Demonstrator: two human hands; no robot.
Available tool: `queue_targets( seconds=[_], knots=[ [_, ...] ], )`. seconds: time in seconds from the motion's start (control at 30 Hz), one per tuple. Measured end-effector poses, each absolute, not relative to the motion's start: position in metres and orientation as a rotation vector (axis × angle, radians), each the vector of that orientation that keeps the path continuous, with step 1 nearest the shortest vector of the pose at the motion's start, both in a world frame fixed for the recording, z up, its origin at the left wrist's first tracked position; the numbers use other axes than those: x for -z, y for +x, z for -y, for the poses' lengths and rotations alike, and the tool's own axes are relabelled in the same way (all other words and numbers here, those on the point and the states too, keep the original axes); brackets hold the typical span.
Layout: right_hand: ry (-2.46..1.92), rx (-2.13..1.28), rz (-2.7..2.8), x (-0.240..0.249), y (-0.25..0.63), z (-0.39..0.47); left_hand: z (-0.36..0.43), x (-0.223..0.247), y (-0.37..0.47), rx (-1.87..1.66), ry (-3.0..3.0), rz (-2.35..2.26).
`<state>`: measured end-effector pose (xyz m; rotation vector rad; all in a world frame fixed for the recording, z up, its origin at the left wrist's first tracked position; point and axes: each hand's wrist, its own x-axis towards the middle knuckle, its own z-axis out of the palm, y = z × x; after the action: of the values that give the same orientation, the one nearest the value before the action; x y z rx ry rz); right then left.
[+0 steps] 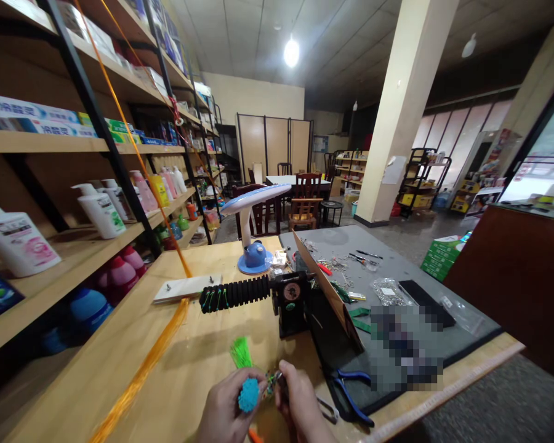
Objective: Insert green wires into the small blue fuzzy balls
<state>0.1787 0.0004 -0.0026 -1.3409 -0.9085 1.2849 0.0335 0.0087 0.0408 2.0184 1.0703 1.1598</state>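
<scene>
At the bottom centre my left hand [228, 403] is closed around a bundle of blue strands [248, 395], whose round end faces up. Just right of it, my right hand [298, 400] pinches a metal tool [325, 408] with a looped end. Small multicoloured pieces [271, 383] lie between the fingertips of both hands; their details are too small to tell. A bright green bristle bundle [240, 352] lies on the wooden table [203, 369] just beyond my left hand. Something orange [255, 435] shows below the hands.
Beyond the hands stands a black device [290, 306] with a ribbed roll [240, 292]. Orange strands [141, 369] run under a white plate [187, 288] at left. Blue-handled pliers [351, 394], a cardboard divider [327, 289] and a grey mat [378, 289] are at right; a blue lamp [255, 255] stands behind.
</scene>
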Motion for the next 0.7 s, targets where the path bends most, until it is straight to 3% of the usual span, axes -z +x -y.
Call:
queue_targets(
  seconds=[0.53,0.7],
  knots=[
    [-1.412,-1.25,1.017,0.003,0.182,-0.004,-0.004,-0.049,0.037,-1.158,1.89,-1.1],
    [-1.563,-0.756,1.341,0.005,0.203,-0.005,0.002,-0.052,0.034,-1.165,1.745,-1.11]
  ],
)
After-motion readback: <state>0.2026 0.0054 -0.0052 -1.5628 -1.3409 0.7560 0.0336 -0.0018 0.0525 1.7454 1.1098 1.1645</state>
